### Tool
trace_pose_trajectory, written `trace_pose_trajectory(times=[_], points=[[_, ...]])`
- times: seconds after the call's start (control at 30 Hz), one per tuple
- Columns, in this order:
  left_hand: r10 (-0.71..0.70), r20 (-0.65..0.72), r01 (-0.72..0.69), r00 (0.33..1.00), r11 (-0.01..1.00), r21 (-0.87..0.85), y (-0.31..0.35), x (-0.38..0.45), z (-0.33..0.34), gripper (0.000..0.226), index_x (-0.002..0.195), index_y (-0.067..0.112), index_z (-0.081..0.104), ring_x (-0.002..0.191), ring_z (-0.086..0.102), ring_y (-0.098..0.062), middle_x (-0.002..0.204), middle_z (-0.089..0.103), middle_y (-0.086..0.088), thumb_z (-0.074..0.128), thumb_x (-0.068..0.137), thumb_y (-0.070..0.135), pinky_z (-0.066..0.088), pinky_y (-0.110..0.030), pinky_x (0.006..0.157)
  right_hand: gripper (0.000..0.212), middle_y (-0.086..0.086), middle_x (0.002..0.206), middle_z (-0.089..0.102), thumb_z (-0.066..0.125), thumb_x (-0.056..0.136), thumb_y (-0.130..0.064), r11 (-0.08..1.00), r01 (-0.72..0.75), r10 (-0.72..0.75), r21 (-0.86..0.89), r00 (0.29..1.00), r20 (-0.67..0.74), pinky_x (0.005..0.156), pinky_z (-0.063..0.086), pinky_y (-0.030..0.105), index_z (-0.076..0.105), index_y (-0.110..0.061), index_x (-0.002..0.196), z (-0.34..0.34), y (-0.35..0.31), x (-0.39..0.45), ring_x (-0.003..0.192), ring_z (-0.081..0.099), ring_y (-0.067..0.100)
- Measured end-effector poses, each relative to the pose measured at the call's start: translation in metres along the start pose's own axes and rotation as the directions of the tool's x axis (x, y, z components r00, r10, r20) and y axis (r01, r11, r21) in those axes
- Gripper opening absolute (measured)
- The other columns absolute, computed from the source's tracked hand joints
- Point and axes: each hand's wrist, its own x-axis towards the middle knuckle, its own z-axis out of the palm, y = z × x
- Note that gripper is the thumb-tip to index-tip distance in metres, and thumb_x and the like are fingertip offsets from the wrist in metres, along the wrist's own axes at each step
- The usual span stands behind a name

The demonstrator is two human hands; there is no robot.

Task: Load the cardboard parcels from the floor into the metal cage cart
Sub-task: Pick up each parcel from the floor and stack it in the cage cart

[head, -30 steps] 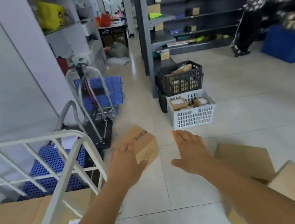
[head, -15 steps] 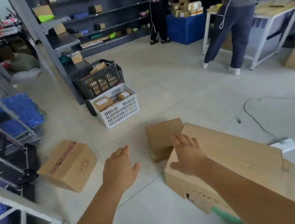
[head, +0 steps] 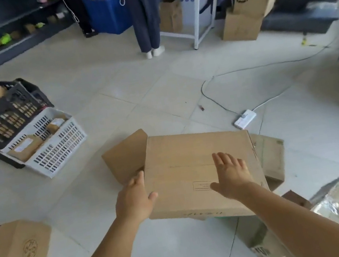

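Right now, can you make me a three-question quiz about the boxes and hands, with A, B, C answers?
1. Where is the right hand?
A. Flat on top of the big cardboard box
B. Inside the white basket
C. On the floor

2. What colour is the crate behind the white basket?
A. Red
B. Black
C. Yellow

3. How is the left hand placed?
A. Made into a fist in the air
B. Holding a shoe
C. At the big box's left edge, thumb on top

Answers: 1 A, its fingers lie spread over the lid. 2 B, the black crate stands just behind the white one. 3 C, its thumb lies over the box's near left corner.
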Motion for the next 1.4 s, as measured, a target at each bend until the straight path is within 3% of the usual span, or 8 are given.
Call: trace_pose_trajectory(times=[0.23,0.47,0.8,0.93,1.07,1.17,1.3,1.4], points=[[0.016,0.125,-0.016,0.992,1.000,-0.002,-0.010,0.078,0.029,0.081,0.154,0.018,0.015,0.135,0.040,-0.027,0.153,0.031,-0.006,0.056,0.090,0.046,0.039,-0.038,0.104,0.094,0.002,0.162,0.010,0.057,0.091,-0.050,0.965,-0.259,0.256,0.036,0.965,0.060,0.121,0.011,0.042,0.000,-0.015,0.156,0.036,0.038,0.034,0.150,0.008,0.023],[0.005,0.205,0.005,0.979,0.999,-0.050,-0.015,0.137,0.067,0.083,0.154,0.020,0.012,0.140,0.032,-0.027,0.158,0.023,-0.005,0.057,0.090,0.046,0.036,-0.042,0.108,0.096,0.004,0.163,0.009,0.057,0.091,-0.052,0.904,-0.426,0.417,0.045,0.899,0.135,0.120,0.016,0.041,-0.002,-0.013,0.156,0.078,0.080,0.072,0.149,0.010,0.024],[-0.119,0.239,0.128,0.964,0.991,-0.026,-0.014,0.206,0.127,0.089,0.155,0.015,0.005,0.145,0.022,-0.031,0.161,0.008,-0.009,0.058,0.090,0.047,0.030,-0.043,0.113,0.100,0.005,0.162,0.009,0.060,0.089,-0.054,0.861,-0.502,0.485,0.085,0.859,0.164,0.117,0.021,0.041,-0.001,-0.012,0.155,0.132,0.142,0.134,0.148,0.015,0.026],[-0.191,0.235,0.215,0.953,0.973,-0.079,-0.011,0.224,0.148,0.100,0.154,0.012,-0.001,0.147,0.016,-0.030,0.161,0.006,-0.013,0.064,0.087,0.046,0.027,-0.042,0.113,0.107,0.008,0.163,0.005,0.062,0.086,-0.055,0.823,-0.552,0.519,0.135,0.827,0.217,0.117,0.021,0.043,-0.007,-0.010,0.155,0.147,0.172,0.152,0.148,0.013,0.029],[-0.265,0.190,0.292,0.945,0.948,-0.129,-0.012,0.236,0.161,0.109,0.154,0.009,0.000,0.143,0.023,-0.035,0.159,0.009,-0.018,0.073,0.081,0.043,0.028,-0.043,0.112,0.109,0.010,0.154,0.024,0.074,0.077,-0.053,0.764,-0.593,0.538,0.255,0.803,0.256,0.108,0.037,0.047,0.006,-0.011,0.151,0.162,0.188,0.170,0.138,0.032,0.033],[-0.313,0.199,0.350,0.929,0.917,-0.191,-0.012,0.243,0.166,0.115,0.154,0.011,-0.003,0.142,0.025,-0.035,0.159,0.010,-0.014,0.077,0.077,0.040,0.028,-0.043,0.112,0.114,0.013,0.149,0.026,0.078,0.072,-0.052,0.716,-0.616,0.540,0.329,0.787,0.297,0.101,0.044,0.049,0.005,-0.012,0.149,0.170,0.196,0.181,0.129,0.041,0.037],[-0.348,0.232,0.408,0.908,0.861,-0.304,-0.018,0.248,0.171,0.122,0.154,0.018,-0.007,0.144,0.022,-0.031,0.160,0.008,-0.010,0.082,0.073,0.035,0.024,-0.041,0.115,0.127,0.011,0.152,0.018,0.084,0.069,-0.045,0.640,-0.628,0.522,0.442,0.778,0.351,0.100,0.046,0.047,-0.008,-0.019,0.153,0.177,0.208,0.188,0.132,0.038,0.036],[-0.347,0.217,0.406,0.912,0.835,-0.371,-0.018,0.244,0.173,0.120,0.155,0.020,-0.002,0.144,0.023,-0.029,0.159,0.010,-0.009,0.084,0.072,0.031,0.025,-0.040,0.115,0.127,0.010,0.150,0.021,0.087,0.067,-0.038,0.604,-0.631,0.518,0.487,0.775,0.362,0.099,0.047,0.046,-0.004,-0.021,0.153,0.177,0.212,0.190,0.131,0.037,0.036]])
